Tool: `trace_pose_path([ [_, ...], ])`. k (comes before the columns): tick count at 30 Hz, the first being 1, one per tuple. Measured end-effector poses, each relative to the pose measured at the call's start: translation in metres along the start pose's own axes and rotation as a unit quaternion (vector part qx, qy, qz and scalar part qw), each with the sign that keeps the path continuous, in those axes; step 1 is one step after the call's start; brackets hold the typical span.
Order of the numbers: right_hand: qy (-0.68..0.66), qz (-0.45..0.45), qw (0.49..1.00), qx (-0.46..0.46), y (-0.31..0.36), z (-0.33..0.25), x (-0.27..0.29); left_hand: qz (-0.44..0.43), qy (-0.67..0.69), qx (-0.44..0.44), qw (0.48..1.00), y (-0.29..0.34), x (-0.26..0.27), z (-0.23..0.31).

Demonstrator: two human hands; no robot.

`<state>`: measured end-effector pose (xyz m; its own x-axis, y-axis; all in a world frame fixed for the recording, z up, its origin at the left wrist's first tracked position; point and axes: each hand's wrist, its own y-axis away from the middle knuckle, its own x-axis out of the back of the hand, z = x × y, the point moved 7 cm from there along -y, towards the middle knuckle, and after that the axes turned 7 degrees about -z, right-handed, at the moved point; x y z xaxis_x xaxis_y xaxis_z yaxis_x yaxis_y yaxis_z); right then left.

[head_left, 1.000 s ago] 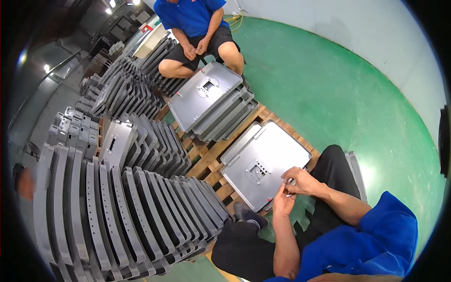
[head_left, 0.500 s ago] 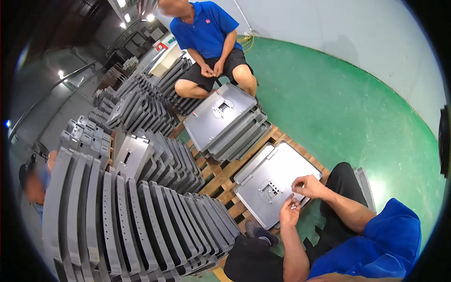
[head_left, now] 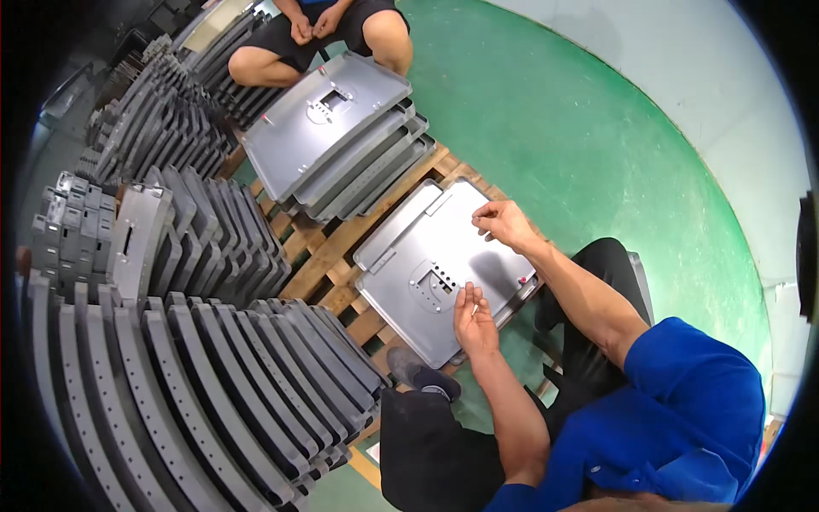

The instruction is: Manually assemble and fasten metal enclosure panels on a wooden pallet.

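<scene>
Apart now where they met half a second ago, the left hand (head_left: 474,317) pinches a small pale pin (kind unclear) at the flat grey metal panel (head_left: 444,264) on the wooden pallet (head_left: 341,256), best set squarely, while the right hand (head_left: 505,224) hovers loosely curled, seemingly empty, beyond.

The flat, matte grey metal panel (head_left: 435,256) with a small slotted pattern near its middle lies on a pale brown wooden pallet (head_left: 328,256). A stack of like grey panels (head_left: 341,136) and rows of upright dark grey ribbed panels (head_left: 196,367) stand nearby. The floor (head_left: 597,145) is glossy green; the bright blue shirt sleeve (head_left: 682,410) and black trousers (head_left: 426,444) are plain.
</scene>
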<state>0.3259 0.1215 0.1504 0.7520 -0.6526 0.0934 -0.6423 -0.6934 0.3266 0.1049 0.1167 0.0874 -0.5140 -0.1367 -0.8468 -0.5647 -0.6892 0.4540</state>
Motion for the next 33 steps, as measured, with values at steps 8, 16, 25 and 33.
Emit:
trace_pose_path([
  [8, 0.097, 0.046, 0.994, -0.009, -0.065, 0.077, 0.002, -0.015, -0.013, -0.004, 1.0, -0.023, 0.021, 0.0],
  [16, 0.2, 0.066, 0.976, 0.055, -0.131, 0.089, -0.016, 0.053, -0.059, -0.011, 0.997, -0.027, 0.019, 0.017],
  [25, 0.311, 0.076, 0.938, 0.13, -0.178, 0.086, -0.03, 0.041, -0.091, -0.017, 0.995, -0.027, 0.055, 0.022],
  [33, 0.351, 0.052, 0.928, 0.116, -0.198, 0.097, -0.039, 0.077, -0.134, 0.009, 0.988, -0.023, 0.06, 0.019],
])
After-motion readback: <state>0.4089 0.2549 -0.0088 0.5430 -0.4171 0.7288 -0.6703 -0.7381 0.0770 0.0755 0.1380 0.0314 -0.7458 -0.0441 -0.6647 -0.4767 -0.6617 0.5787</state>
